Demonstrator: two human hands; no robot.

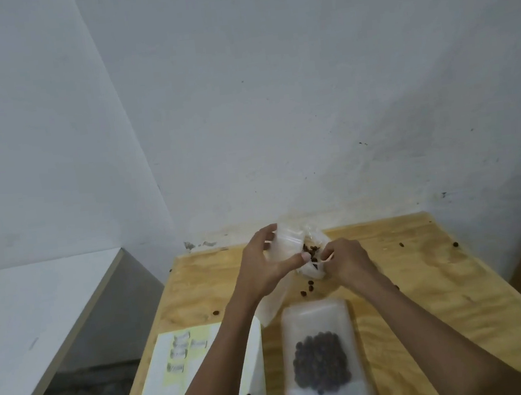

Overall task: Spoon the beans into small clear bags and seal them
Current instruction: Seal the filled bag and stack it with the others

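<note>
Near the far edge of the light plywood table [422,277], left hand [261,263] grips a small clear plastic bag [285,243]; right hand [344,261] pinches a thin pale spoon handle [327,258] at its mouth, dark brown beans [311,251] inside. Frosted pouch w/ beans [321,356] lies near the front edge, white-yellow label sheet [175,376] at front-left corner; writing unreadable. Loose beans scattered.

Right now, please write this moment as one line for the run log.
step: filling | left hand: holds small clear bag | right hand: pinches spoon | beans: in bag, some loose on table
</note>
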